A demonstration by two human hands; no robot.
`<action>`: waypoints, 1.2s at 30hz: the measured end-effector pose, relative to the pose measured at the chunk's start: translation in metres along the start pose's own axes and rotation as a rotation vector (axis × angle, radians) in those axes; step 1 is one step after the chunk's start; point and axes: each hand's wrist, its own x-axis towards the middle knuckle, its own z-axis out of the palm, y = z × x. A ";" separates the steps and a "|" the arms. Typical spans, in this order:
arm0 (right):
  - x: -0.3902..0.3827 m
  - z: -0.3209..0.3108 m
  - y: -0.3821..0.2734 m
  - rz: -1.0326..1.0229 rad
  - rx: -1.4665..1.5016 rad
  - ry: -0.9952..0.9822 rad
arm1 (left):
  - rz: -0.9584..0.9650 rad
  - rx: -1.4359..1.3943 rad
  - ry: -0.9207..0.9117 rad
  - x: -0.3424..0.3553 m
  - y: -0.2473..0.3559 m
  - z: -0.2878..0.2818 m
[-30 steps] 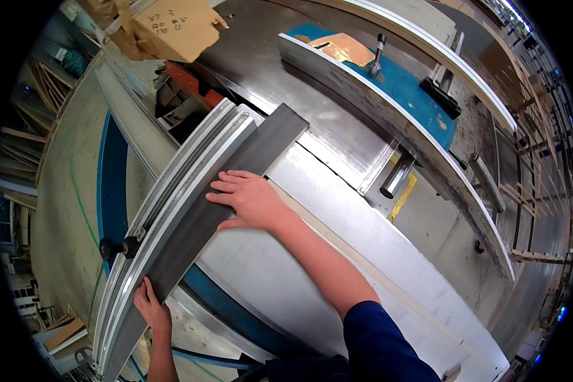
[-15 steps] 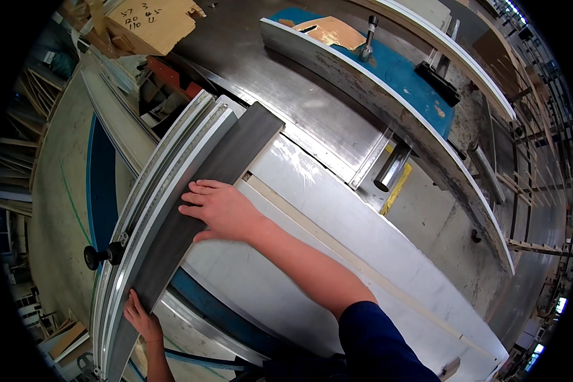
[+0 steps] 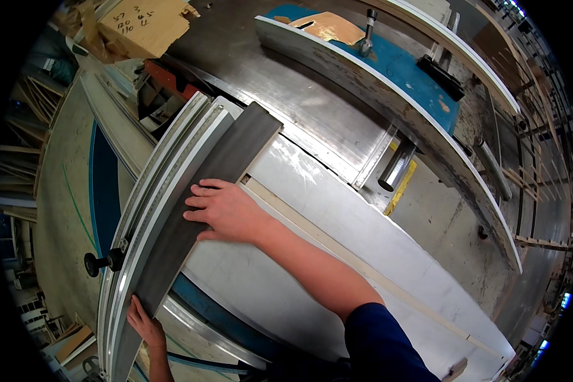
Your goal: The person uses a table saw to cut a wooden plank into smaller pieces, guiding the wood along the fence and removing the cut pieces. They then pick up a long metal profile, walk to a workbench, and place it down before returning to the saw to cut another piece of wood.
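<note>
A long dark grey wood-grain board lies along the inner side of a silvery metal fence, running from upper middle to lower left. My right hand rests on the board's upper half, fingers spread and pointing left toward the fence. Closer to me, my left hand lies over the board's right edge with its fingers stretched out on the top face. Its thumb is hard to make out. Under my right forearm is a pale metal table with a light slot along it.
A black knob sticks out left of the fence. Beyond the pale table lies a steel machine top, with a long edged panel across it. Torn cardboard lies at the upper left. A blue curved part shows below the board.
The whole view has shifted slightly. Both hands stay at nearly the same places on the board, and the board still lies along the fence.
</note>
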 end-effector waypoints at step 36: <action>0.026 0.015 0.028 -0.015 0.039 -0.025 | -0.091 -0.002 -0.008 0.020 -0.023 0.038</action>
